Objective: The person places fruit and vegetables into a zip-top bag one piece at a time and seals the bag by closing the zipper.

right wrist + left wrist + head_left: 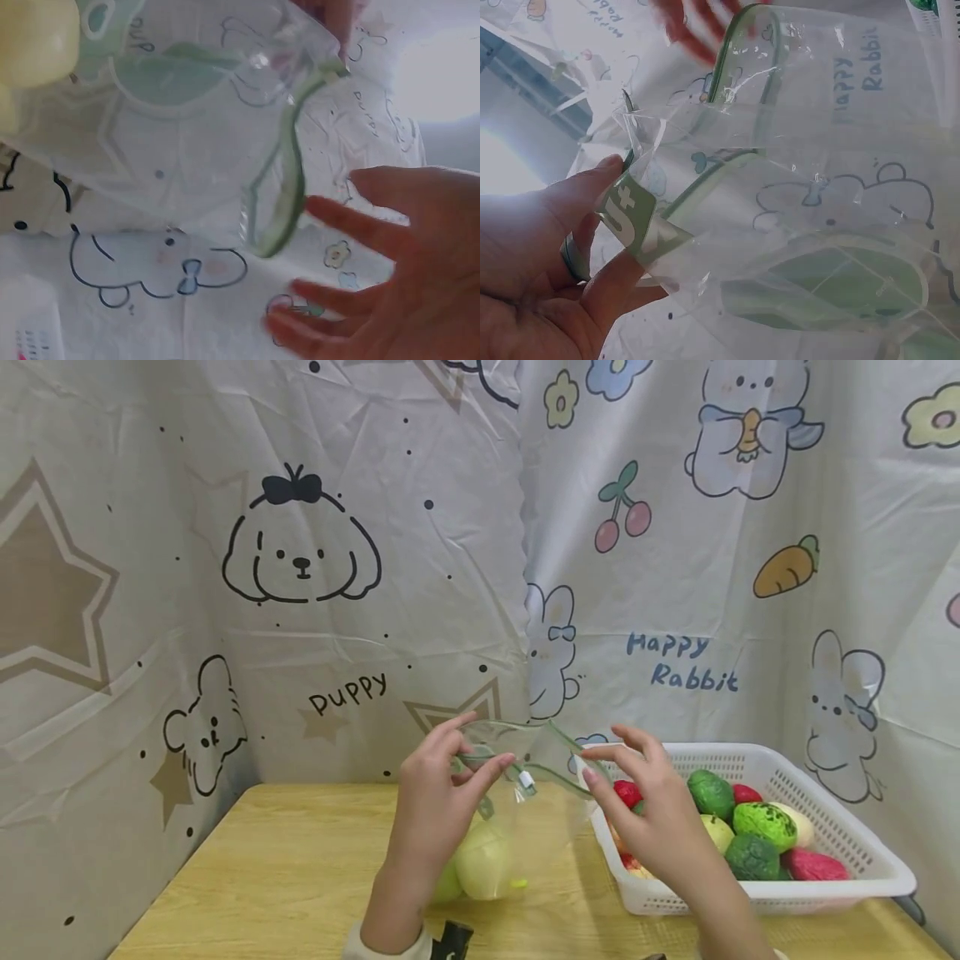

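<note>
While the left hand [435, 781] pinches the rim of the clear bag [542, 814] above the table [300, 860] and the right hand [651, 793] spreads its fingers beside the gaping mouth, pale yellow fruit [483, 862] seems already bagged, closing remains undone, and more produce [752, 857] sits in the basket [862, 887].

A pale cloth [465, 543] printed with a puppy [302, 547] and rabbits [551, 660] hangs behind a wood-grained table [300, 860].

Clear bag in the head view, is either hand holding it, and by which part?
The left hand pinches the clear bag by one end of its green rim. The right hand is open near the other end, gripping nothing.
</note>
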Available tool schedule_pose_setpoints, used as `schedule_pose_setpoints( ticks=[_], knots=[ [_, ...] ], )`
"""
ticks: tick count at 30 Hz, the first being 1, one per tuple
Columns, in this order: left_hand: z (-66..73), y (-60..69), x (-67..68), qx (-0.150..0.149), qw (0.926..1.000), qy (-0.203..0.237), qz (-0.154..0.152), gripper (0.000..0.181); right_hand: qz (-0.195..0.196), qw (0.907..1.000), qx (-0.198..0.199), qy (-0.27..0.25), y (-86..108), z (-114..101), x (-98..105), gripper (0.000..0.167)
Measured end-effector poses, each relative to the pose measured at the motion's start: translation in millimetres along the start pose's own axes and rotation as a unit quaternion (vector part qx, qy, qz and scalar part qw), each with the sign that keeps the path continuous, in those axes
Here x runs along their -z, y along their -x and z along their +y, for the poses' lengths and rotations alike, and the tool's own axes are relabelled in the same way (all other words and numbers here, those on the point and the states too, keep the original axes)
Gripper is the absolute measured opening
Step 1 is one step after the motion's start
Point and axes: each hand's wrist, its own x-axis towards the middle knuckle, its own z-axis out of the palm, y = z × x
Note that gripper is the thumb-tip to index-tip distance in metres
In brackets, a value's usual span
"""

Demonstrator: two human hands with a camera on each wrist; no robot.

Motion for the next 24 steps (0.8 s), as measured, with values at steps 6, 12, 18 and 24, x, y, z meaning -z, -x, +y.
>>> schedule_pose_setpoints(
  ticks=[6,12,18,24],
  knots=[
    [-0.6,-2.9,2.1,0.015,0.9998,0.009,-0.001,0.035,-0.159,0.9832,-0.088,-0.018,1.9,5,16,0.036],
    [3.8,1.4,7.6,0.031,0.999,0.016,-0.027,0.037,-0.148,0.9808,-0.113,-0.059,1.6,2,2,0.04],
    [6.9,3.3,18.4,0.043,0.9967,0.033,-0.062,0.037,-0.11,0.9881,-0.026,-0.104,3.6,-4,-14,0.044],
    [6.5,-2.2,25.0,0.035,0.9969,0.02,-0.067,0.035,-0.093,0.9842,0.048,-0.143,0.7,-10,-20,0.061]
  ],
)
